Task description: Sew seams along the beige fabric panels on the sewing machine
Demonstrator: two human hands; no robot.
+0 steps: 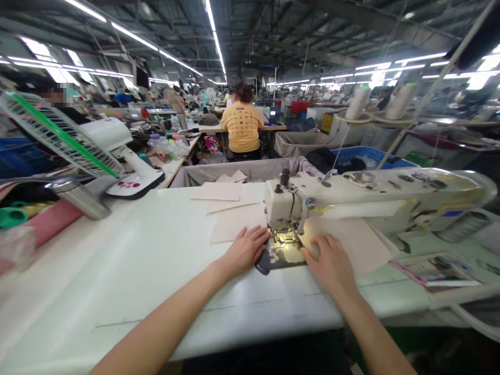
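A sewing machine (336, 195) stands on a pale green table, its lit needle plate (287, 240) between my two hands. My left hand (246, 251) lies with fingers stretched out, fingertips at the plate's left edge near the presser foot. Behind that hand, several beige fabric pieces (226, 211) overlap on the table. My right hand (332, 263) is curled at the plate's right side, thumb and fingers closed at the left edge of a beige fabric panel (363, 239). The panel lies partly under the machine's arm; its edge is partly hidden by my fingers.
A white-based fan (135, 182) and a steel flask (80, 198) stand at the left. An open tray of small items (441, 268) sits at the right. Thread cones (357, 101) rise behind the machine. Beyond the table are a grey cloth-lined bin (187, 176) and a seated person (241, 127).
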